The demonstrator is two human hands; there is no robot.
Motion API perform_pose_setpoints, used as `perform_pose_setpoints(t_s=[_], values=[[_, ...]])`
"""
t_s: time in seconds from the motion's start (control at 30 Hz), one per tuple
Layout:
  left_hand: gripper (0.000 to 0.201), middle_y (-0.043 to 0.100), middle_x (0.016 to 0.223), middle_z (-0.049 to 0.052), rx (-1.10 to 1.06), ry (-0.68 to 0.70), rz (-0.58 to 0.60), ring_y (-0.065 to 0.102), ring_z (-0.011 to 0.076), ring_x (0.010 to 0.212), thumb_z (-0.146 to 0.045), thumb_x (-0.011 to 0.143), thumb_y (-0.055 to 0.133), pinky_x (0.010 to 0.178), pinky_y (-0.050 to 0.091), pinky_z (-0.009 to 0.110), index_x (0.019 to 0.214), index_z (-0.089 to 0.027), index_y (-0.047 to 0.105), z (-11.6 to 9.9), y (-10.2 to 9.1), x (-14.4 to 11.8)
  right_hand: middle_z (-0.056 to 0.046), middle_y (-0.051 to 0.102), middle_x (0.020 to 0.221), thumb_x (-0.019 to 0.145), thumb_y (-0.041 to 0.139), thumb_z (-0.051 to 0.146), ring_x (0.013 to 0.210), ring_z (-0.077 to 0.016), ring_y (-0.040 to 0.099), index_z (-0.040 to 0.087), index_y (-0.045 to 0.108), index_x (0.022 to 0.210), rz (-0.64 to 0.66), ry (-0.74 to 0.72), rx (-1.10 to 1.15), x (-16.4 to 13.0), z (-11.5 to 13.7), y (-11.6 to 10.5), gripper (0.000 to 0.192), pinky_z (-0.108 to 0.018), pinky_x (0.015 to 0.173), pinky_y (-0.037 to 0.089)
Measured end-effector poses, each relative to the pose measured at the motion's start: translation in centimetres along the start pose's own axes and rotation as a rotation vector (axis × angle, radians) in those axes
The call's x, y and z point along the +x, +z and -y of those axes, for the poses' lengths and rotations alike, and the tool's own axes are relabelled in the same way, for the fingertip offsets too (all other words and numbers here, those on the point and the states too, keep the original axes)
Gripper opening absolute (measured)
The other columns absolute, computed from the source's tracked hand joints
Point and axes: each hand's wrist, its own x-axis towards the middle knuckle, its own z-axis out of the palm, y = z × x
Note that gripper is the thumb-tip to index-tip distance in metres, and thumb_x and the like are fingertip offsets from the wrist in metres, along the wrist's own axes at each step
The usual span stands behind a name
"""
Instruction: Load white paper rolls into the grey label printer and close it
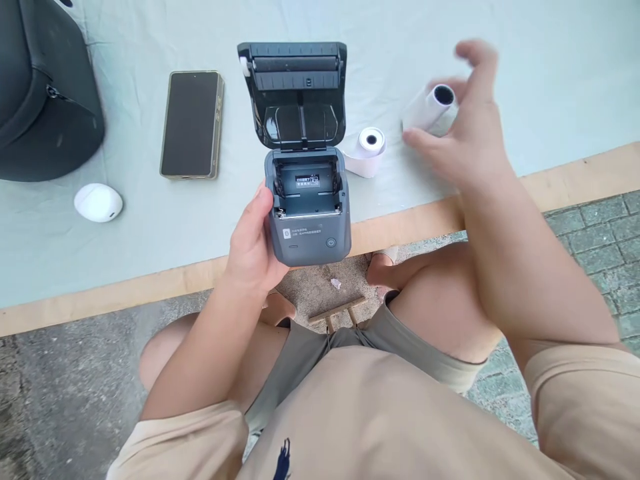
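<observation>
A pale green worktop [450, 40] with a bare wooden edge carries everything here. Far out beyond the left fingers, at the worktop's corner, sits a big black bag [40, 93]. The small grey printer [306, 207] is held at the near edge, its lid [299, 93] swung wide open and leaning away, the paper bay bare to view. The left hand [253, 247] grips the printer's left side, fingers wrapped behind the body and thumb pressed on the front corner.

A dark phone [191, 124] lies flat, face up, up and away from the left fingers, well apart from them. The right hand [463, 133] hovers blurred over the worktop, fingers spread and loosely curled, not clamped on anything. A paper roll [431, 110] lies right under those fingers, between thumb and forefinger; whether they touch it I cannot tell. A second paper roll [367, 152] rests just beside the printer's right side, between it and the right thumb. A white egg-shaped case [98, 202] lies well off from the left fingers, near the bag.
</observation>
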Motion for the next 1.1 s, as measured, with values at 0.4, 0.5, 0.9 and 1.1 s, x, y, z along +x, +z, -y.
perform_pose_setpoints(t_s=[0.4,0.5,0.9,1.1], values=[[0.037,0.077,0.102,0.004,-0.01,0.003,-0.027,0.071,0.0213,0.106,-0.042,0.098,0.04,0.098,0.058,0.033,0.103,-0.021,0.07,-0.1,-0.1,-0.1,-0.009,0.056,0.115,0.08,0.059,0.024,0.109,-0.026,0.057,0.027,0.051,0.121,0.312,-0.217,-0.055,-1.8,3.1,4.8,0.042,-0.049,0.099,0.051],[0.037,0.077,0.103,0.004,-0.037,-0.001,-0.008,0.073,0.0217,0.1,-0.042,0.097,0.042,0.093,0.061,0.034,0.105,-0.021,0.07,0.0,-0.1,-0.2,-0.005,0.057,0.12,0.077,0.062,0.022,0.102,-0.0209,0.059,0.031,0.044,0.124,0.227,-0.178,0.154,-1.9,3.7,4.2,0.052,-0.041,0.089,0.056],[0.036,0.075,0.108,0.005,-0.016,0.0,0.029,0.07,0.0224,0.108,-0.04,0.098,0.042,0.097,0.059,0.035,0.108,-0.017,0.067,0.1,-0.4,-0.1,-0.003,0.057,0.119,0.078,0.059,0.024,0.086,-0.0119,0.066,0.024,0.05,0.117,0.171,0.283,0.853,-2.2,6.5,1.8,0.04,-0.024,0.063,0.056],[0.031,0.072,0.112,0.006,-0.016,-0.012,0.017,0.065,0.0242,0.12,-0.04,0.095,0.052,0.101,0.055,0.034,0.115,-0.019,0.062,0.3,-0.4,0.1,0.005,0.052,0.139,0.086,0.063,0.019,0.118,-0.0124,0.059,0.035,0.048,0.134,0.203,-0.536,0.439,-3.9,8.7,1.7,0.053,-0.026,0.094,0.054]])
